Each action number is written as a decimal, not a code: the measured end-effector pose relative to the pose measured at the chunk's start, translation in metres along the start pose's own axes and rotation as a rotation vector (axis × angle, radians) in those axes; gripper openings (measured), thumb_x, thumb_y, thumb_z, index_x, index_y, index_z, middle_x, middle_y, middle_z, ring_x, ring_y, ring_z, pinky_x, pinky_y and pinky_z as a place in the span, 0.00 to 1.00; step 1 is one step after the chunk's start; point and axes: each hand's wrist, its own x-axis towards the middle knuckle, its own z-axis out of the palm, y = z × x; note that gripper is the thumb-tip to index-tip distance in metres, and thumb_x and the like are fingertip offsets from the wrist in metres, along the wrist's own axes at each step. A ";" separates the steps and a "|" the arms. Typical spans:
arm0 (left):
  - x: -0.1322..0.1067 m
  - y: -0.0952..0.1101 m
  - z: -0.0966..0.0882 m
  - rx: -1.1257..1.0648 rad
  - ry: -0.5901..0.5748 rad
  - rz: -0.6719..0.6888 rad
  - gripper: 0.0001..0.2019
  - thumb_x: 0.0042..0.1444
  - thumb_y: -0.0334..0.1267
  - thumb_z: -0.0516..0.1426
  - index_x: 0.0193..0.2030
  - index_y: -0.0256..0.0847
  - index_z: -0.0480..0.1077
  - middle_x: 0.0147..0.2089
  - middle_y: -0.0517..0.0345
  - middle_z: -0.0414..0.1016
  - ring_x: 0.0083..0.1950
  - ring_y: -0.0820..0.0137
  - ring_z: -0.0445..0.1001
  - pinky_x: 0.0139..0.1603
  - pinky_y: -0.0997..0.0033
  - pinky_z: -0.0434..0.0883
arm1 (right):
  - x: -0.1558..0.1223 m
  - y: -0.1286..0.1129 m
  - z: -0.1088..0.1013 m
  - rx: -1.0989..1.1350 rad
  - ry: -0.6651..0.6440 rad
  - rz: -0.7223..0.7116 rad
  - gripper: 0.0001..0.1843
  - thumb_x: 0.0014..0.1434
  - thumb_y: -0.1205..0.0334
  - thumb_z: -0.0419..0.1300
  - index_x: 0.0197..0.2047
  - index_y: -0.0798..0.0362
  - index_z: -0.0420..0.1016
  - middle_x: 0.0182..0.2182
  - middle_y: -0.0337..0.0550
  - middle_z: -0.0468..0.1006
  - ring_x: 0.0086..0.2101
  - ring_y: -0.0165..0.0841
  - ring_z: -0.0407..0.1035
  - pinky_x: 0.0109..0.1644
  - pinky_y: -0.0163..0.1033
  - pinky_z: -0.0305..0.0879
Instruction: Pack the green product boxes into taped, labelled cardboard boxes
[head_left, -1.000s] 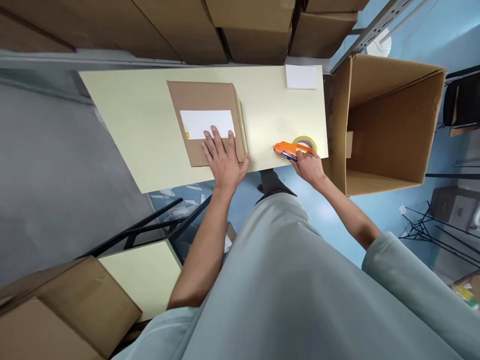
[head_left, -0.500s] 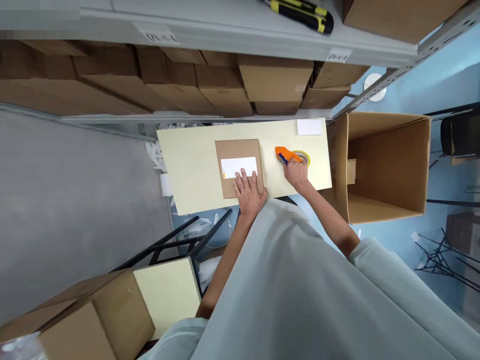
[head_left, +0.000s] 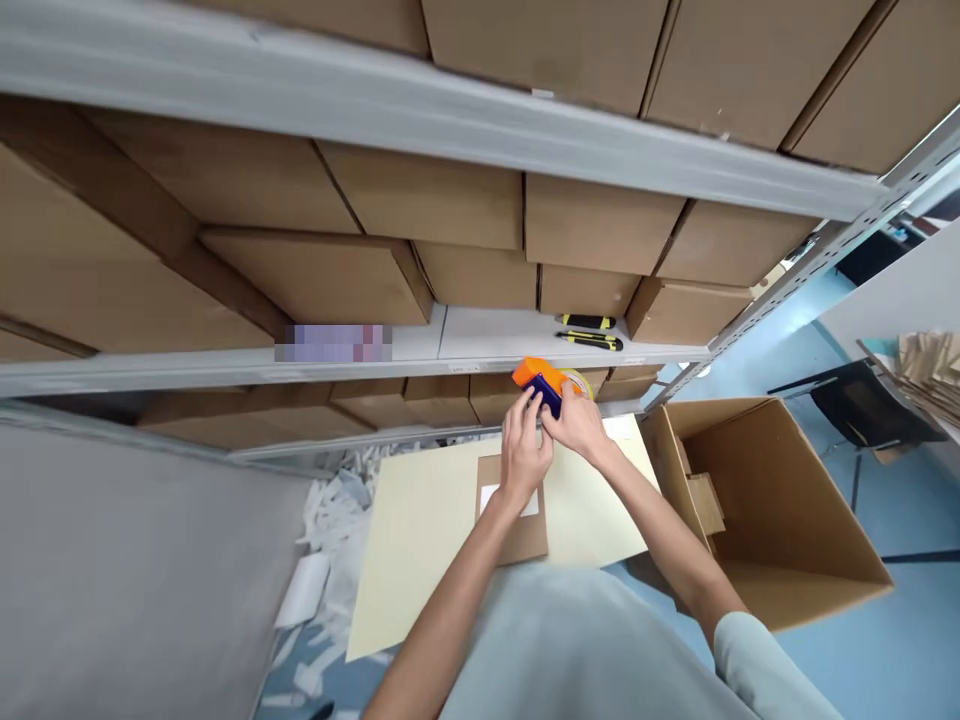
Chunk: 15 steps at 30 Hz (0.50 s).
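My right hand grips an orange and blue tape dispenser with a yellowish tape roll, raised above the table. My left hand is up beside it, its fingertips pinching at the blue front of the dispenser. Under both hands a small closed cardboard box with a white label lies on the pale yellow table.
A big open cardboard box stands on the blue floor to the right of the table. Grey shelves full of cardboard boxes rise behind; two yellow-black cutters lie on one shelf. Paper scraps litter the floor at left.
My right hand lifted the tape dispenser off the table. My left hand left the box top and came up to the dispenser. The view tilted up toward the shelves.
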 end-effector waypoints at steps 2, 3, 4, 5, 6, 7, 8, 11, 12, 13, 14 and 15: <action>0.039 -0.003 -0.008 0.013 0.032 -0.016 0.30 0.73 0.35 0.53 0.81 0.43 0.65 0.82 0.35 0.65 0.85 0.49 0.64 0.86 0.43 0.65 | 0.036 -0.019 -0.024 -0.005 -0.018 -0.097 0.25 0.78 0.55 0.54 0.68 0.65 0.69 0.44 0.62 0.90 0.43 0.53 0.85 0.49 0.49 0.78; 0.055 -0.006 -0.011 0.019 0.043 -0.031 0.31 0.72 0.34 0.53 0.81 0.42 0.64 0.83 0.35 0.63 0.86 0.49 0.62 0.86 0.43 0.65 | 0.054 -0.026 -0.034 -0.021 -0.034 -0.145 0.24 0.79 0.56 0.53 0.68 0.66 0.69 0.45 0.62 0.90 0.45 0.52 0.85 0.50 0.48 0.77; 0.069 -0.010 -0.014 0.023 0.046 -0.047 0.32 0.71 0.34 0.54 0.82 0.42 0.64 0.85 0.35 0.61 0.87 0.48 0.61 0.86 0.43 0.64 | 0.071 -0.033 -0.042 -0.053 -0.054 -0.186 0.23 0.80 0.57 0.51 0.67 0.66 0.69 0.46 0.62 0.90 0.46 0.50 0.85 0.51 0.47 0.76; 0.081 -0.014 -0.016 0.025 0.037 -0.061 0.33 0.70 0.33 0.54 0.82 0.41 0.64 0.85 0.35 0.59 0.87 0.48 0.60 0.86 0.43 0.64 | 0.087 -0.039 -0.048 -0.099 -0.075 -0.217 0.22 0.81 0.58 0.50 0.67 0.66 0.69 0.48 0.61 0.90 0.47 0.48 0.85 0.51 0.45 0.76; 0.091 -0.017 -0.018 0.026 0.018 -0.070 0.33 0.69 0.33 0.53 0.81 0.40 0.64 0.86 0.35 0.59 0.87 0.48 0.61 0.86 0.43 0.65 | 0.101 -0.043 -0.051 -0.151 -0.095 -0.236 0.21 0.81 0.60 0.50 0.67 0.65 0.68 0.49 0.60 0.90 0.48 0.46 0.85 0.52 0.43 0.75; 0.098 -0.020 -0.020 0.027 -0.006 -0.073 0.33 0.69 0.32 0.53 0.81 0.39 0.64 0.86 0.35 0.59 0.86 0.47 0.62 0.86 0.42 0.65 | 0.114 -0.047 -0.053 -0.197 -0.113 -0.245 0.19 0.82 0.61 0.51 0.66 0.64 0.69 0.50 0.59 0.89 0.48 0.44 0.84 0.52 0.41 0.74; 0.102 -0.022 -0.022 0.029 -0.027 -0.072 0.33 0.69 0.32 0.53 0.81 0.39 0.65 0.86 0.35 0.59 0.86 0.47 0.63 0.86 0.42 0.65 | 0.125 -0.050 -0.053 -0.232 -0.128 -0.246 0.17 0.82 0.62 0.52 0.65 0.63 0.69 0.50 0.58 0.89 0.48 0.42 0.84 0.53 0.39 0.73; 0.098 -0.024 -0.029 0.047 -0.050 -0.066 0.31 0.70 0.33 0.53 0.80 0.41 0.66 0.85 0.37 0.61 0.85 0.48 0.64 0.86 0.42 0.64 | 0.147 -0.056 -0.047 -0.256 -0.147 -0.234 0.11 0.81 0.63 0.56 0.59 0.63 0.71 0.49 0.57 0.89 0.48 0.38 0.84 0.55 0.37 0.72; 0.091 -0.026 -0.032 0.055 -0.051 -0.072 0.31 0.71 0.34 0.53 0.80 0.41 0.66 0.85 0.38 0.62 0.85 0.49 0.64 0.86 0.42 0.64 | 0.151 -0.057 -0.044 -0.253 -0.146 -0.230 0.11 0.82 0.64 0.56 0.58 0.64 0.72 0.50 0.58 0.88 0.49 0.38 0.83 0.58 0.37 0.72; 0.081 -0.029 -0.034 0.062 -0.056 -0.084 0.30 0.71 0.34 0.54 0.79 0.42 0.67 0.84 0.38 0.63 0.85 0.49 0.64 0.86 0.42 0.64 | 0.155 -0.057 -0.041 -0.246 -0.139 -0.230 0.12 0.83 0.64 0.54 0.57 0.66 0.72 0.52 0.61 0.87 0.52 0.39 0.83 0.62 0.38 0.71; 0.068 -0.032 -0.036 0.067 -0.067 -0.104 0.29 0.72 0.35 0.54 0.79 0.41 0.67 0.83 0.37 0.64 0.85 0.49 0.64 0.86 0.42 0.64 | 0.157 -0.057 -0.038 -0.231 -0.124 -0.232 0.14 0.83 0.64 0.52 0.58 0.68 0.72 0.55 0.65 0.86 0.56 0.41 0.81 0.66 0.40 0.69; 0.053 -0.038 -0.038 0.071 -0.084 -0.133 0.29 0.72 0.35 0.54 0.78 0.41 0.68 0.83 0.36 0.65 0.85 0.49 0.64 0.86 0.42 0.64 | 0.158 -0.055 -0.033 -0.210 -0.108 -0.233 0.16 0.84 0.64 0.50 0.60 0.70 0.71 0.59 0.68 0.84 0.61 0.44 0.79 0.71 0.43 0.67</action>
